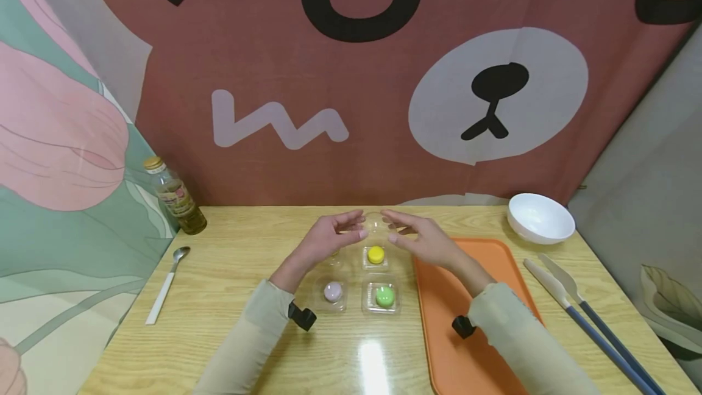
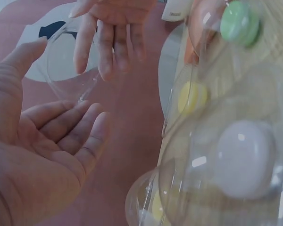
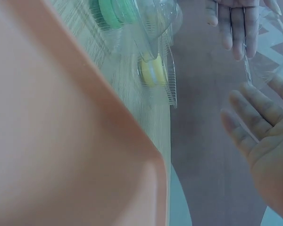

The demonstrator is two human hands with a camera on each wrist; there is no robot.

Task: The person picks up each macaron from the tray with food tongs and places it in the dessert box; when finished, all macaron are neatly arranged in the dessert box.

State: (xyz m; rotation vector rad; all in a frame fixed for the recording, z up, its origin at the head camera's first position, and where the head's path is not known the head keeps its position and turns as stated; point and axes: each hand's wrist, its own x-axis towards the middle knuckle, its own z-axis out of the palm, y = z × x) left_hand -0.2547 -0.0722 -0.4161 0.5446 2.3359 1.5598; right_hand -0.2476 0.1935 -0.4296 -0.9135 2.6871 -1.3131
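Between my left hand (image 1: pixel 328 238) and right hand (image 1: pixel 426 238) is a clear domed plastic lid (image 1: pixel 375 222), held at its sides by the fingertips and thumbs. It is raised just beyond a yellow macaron (image 1: pixel 375 255) in a ridged clear base. Nearer to me, a green macaron (image 1: pixel 385 297) and a pale purple macaron (image 1: pixel 333 291) sit in clear domed boxes. Another clear box with something yellow (image 2: pixel 157 205) is partly hidden by my left hand in the head view. The left wrist view shows the lid's rim between both hands' fingers.
An orange tray (image 1: pixel 477 346) lies under my right forearm. A white bowl (image 1: pixel 541 219) and two long blue-handled utensils (image 1: pixel 587 322) are at the right. On the left stand a bottle (image 1: pixel 178 200) with a gold cap and a white-handled spoon (image 1: pixel 169 285). A curtain (image 1: pixel 274 169) hangs behind the table.
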